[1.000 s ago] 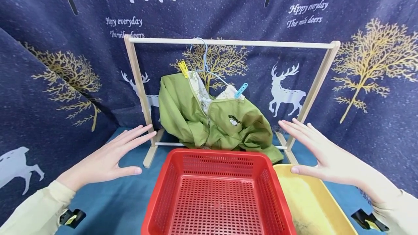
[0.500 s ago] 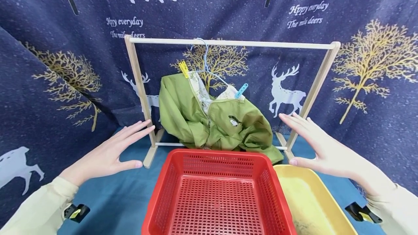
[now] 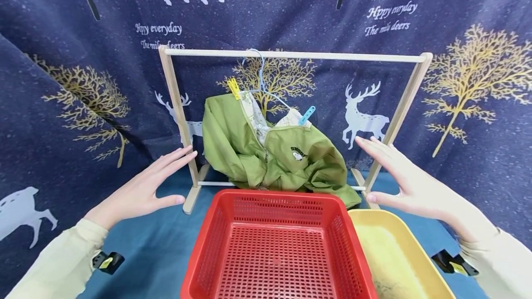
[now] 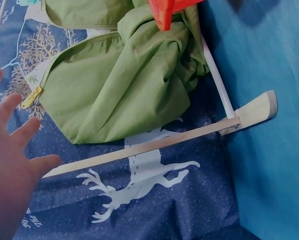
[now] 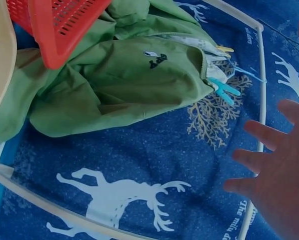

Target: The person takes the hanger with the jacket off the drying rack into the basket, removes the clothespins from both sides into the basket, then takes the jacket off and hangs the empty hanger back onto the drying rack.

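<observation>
A green zip jacket (image 3: 287, 151) hangs on a light blue hanger (image 3: 262, 75) from the white bar of a small wooden rack (image 3: 291, 53). A yellow clothespin (image 3: 233, 87) grips its left shoulder side, a blue clothespin (image 3: 307, 115) its right. My left hand (image 3: 143, 188) is held in the air by the rack's left post, fingers straight, holding nothing. On the other side my right hand (image 3: 415, 188) hovers near the right post, fingers spread, also holding nothing. Both wrist views show the fingers apart from the jacket.
In front of the jacket stands a red perforated basket (image 3: 276, 257). To its right lies a yellow tray (image 3: 395, 248), partly behind the basket's edge. Blue cloth (image 3: 154, 253) covers the table. A dark blue curtain (image 3: 291, 8) with deer and trees hangs behind the rack.
Both hands have risen slightly and drifted a little inward, fingers still extended. The jacket, rack, basket and tray have stayed where they were.
</observation>
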A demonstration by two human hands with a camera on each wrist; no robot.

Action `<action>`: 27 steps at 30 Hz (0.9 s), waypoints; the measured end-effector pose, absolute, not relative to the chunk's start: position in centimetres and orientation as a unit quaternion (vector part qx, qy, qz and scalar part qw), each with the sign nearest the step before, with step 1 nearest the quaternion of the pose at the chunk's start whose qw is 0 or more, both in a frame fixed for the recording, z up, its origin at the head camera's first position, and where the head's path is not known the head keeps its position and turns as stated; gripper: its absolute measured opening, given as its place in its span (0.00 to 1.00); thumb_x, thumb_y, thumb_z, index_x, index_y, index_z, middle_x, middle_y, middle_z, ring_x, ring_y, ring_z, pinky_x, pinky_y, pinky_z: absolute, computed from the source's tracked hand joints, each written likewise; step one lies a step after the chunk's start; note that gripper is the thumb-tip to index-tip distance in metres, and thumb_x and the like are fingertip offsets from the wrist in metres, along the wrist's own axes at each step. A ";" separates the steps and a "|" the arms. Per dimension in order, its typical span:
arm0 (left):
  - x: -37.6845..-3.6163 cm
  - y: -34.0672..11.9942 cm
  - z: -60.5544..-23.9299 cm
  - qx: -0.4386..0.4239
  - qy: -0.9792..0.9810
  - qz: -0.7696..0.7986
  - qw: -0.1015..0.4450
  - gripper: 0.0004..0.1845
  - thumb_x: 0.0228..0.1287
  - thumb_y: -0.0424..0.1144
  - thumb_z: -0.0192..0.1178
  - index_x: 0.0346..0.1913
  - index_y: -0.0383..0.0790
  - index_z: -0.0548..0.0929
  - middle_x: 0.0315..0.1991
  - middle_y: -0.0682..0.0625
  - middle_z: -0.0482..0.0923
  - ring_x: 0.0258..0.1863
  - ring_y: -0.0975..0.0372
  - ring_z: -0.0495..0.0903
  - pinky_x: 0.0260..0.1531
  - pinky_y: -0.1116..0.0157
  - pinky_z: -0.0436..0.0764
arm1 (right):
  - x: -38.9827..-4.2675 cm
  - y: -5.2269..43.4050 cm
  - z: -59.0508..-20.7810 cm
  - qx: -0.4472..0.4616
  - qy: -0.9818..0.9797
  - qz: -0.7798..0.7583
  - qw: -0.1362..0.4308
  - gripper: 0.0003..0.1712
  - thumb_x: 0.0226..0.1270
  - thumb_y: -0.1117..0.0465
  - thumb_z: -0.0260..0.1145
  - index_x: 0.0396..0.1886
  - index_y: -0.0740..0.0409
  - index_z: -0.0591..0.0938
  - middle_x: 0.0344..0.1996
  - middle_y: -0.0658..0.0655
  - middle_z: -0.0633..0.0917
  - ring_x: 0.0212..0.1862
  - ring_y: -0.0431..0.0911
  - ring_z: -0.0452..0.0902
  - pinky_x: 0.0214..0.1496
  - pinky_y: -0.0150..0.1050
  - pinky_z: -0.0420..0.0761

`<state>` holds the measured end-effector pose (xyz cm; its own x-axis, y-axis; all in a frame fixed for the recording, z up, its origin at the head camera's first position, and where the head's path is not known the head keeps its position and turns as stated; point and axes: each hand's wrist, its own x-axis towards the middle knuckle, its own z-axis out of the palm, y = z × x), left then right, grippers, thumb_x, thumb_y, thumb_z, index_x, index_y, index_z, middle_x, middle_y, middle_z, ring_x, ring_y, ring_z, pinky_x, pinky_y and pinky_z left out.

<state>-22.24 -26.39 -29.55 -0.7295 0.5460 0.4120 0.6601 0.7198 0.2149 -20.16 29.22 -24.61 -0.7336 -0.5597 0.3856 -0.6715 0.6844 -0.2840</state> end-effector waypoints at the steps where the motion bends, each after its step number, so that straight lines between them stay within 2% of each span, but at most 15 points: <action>1: -22.3 -26.4 -29.5 -0.330 -0.913 -0.177 0.163 0.50 0.56 0.48 0.72 0.78 0.59 0.54 0.81 0.56 0.46 0.80 0.54 0.48 0.64 0.37 0.63 | -20.2 29.2 -24.6 0.338 -0.908 0.210 0.133 0.58 0.57 0.57 0.75 0.80 0.39 0.49 0.80 0.47 0.51 0.82 0.41 0.33 0.74 0.71 0.45; 4: -22.5 -26.4 -29.5 -0.325 -0.913 -0.176 0.172 0.50 0.56 0.48 0.72 0.78 0.59 0.54 0.81 0.56 0.47 0.80 0.58 0.48 0.64 0.39 0.64 | -20.4 29.2 -24.4 0.338 -0.907 0.212 0.134 0.59 0.57 0.58 0.75 0.80 0.39 0.49 0.80 0.46 0.50 0.81 0.38 0.33 0.72 0.73 0.48; 10: -22.9 -26.5 -29.7 -0.322 -0.909 -0.190 0.183 0.50 0.58 0.45 0.71 0.79 0.58 0.53 0.81 0.56 0.47 0.79 0.63 0.48 0.63 0.39 0.64 | -20.7 29.1 -24.4 0.339 -0.907 0.202 0.149 0.58 0.56 0.58 0.76 0.80 0.42 0.51 0.80 0.47 0.52 0.80 0.34 0.35 0.75 0.65 0.51; 14: -23.3 -26.7 -29.9 -0.316 -0.907 -0.205 0.189 0.49 0.59 0.45 0.71 0.79 0.57 0.53 0.81 0.55 0.47 0.79 0.64 0.48 0.63 0.38 0.64 | -21.2 29.0 -24.2 0.335 -0.908 0.203 0.145 0.58 0.58 0.58 0.75 0.80 0.39 0.50 0.80 0.47 0.51 0.80 0.33 0.37 0.74 0.67 0.51; 18: -23.9 -26.8 -29.9 -0.304 -0.907 -0.219 0.191 0.49 0.58 0.45 0.71 0.79 0.57 0.53 0.81 0.55 0.47 0.79 0.63 0.48 0.63 0.37 0.63 | -21.6 28.8 -23.9 0.337 -0.909 0.191 0.152 0.58 0.59 0.57 0.75 0.80 0.38 0.48 0.80 0.46 0.50 0.80 0.35 0.40 0.79 0.47 0.52; 19: -24.0 -26.8 -29.9 -0.302 -0.907 -0.223 0.191 0.50 0.58 0.44 0.71 0.79 0.57 0.53 0.81 0.55 0.47 0.79 0.63 0.48 0.63 0.36 0.62 | -21.7 28.8 -23.9 0.338 -0.909 0.191 0.152 0.58 0.59 0.58 0.75 0.80 0.38 0.48 0.80 0.46 0.50 0.80 0.37 0.40 0.78 0.47 0.53; 21: -24.2 -26.8 -29.9 -0.301 -0.906 -0.231 0.191 0.50 0.57 0.43 0.72 0.79 0.58 0.53 0.81 0.54 0.47 0.79 0.64 0.47 0.64 0.36 0.62 | -21.8 28.7 -23.7 0.337 -0.909 0.193 0.152 0.58 0.59 0.57 0.74 0.80 0.37 0.48 0.80 0.45 0.49 0.80 0.39 0.42 0.78 0.49 0.54; 25: -24.6 -26.7 -29.9 -0.298 -0.902 -0.247 0.193 0.51 0.56 0.41 0.72 0.79 0.60 0.52 0.81 0.54 0.47 0.78 0.70 0.46 0.64 0.35 0.61 | -22.1 28.7 -23.6 0.329 -0.911 0.208 0.141 0.57 0.60 0.57 0.73 0.80 0.35 0.47 0.80 0.44 0.49 0.81 0.46 0.42 0.68 0.72 0.56; 27: -24.8 -26.8 -29.8 -0.300 -0.898 -0.256 0.194 0.51 0.57 0.40 0.72 0.79 0.59 0.52 0.81 0.53 0.47 0.78 0.69 0.46 0.64 0.34 0.60 | -22.3 28.6 -23.4 0.322 -0.913 0.210 0.139 0.57 0.60 0.56 0.73 0.80 0.34 0.47 0.80 0.44 0.49 0.81 0.49 0.44 0.68 0.73 0.57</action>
